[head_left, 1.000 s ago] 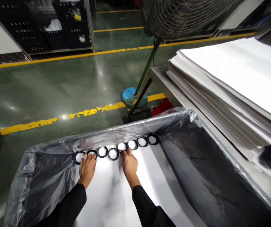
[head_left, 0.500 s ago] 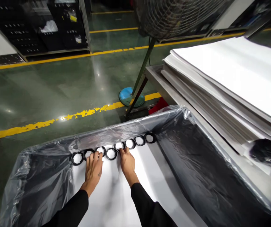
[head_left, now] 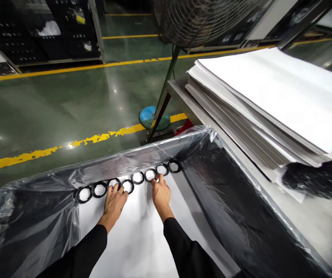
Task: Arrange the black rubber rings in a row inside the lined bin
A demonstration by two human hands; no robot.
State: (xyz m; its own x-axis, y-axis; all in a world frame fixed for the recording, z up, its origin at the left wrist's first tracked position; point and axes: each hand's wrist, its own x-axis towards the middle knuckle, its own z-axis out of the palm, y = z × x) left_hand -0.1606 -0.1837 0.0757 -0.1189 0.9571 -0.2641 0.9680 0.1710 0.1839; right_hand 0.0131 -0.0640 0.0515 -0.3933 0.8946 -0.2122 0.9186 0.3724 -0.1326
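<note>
Several black rings (head_left: 138,177) lie in a row on a white sheet (head_left: 137,231) at the far end of a black bin lined with clear plastic (head_left: 32,208). My left hand (head_left: 114,204) lies flat with fingers spread, its fingertips touching the rings near the middle of the row. A little to the right, my right hand (head_left: 161,193) rests on the sheet with its fingers pressed against a ring (head_left: 150,174). Both arms wear black sleeves.
A metal table (head_left: 200,116) on the right carries a tall stack of white sheets (head_left: 270,96) and a black bag (head_left: 316,177). A standing fan (head_left: 194,19) with a blue base (head_left: 150,117) stands beyond the bin. Green floor with yellow lines and dark shelving lie behind.
My left hand has slid right along the row, from the rings near its left end to those near the middle. My right hand moved one ring to the right. The camera turned slightly right.
</note>
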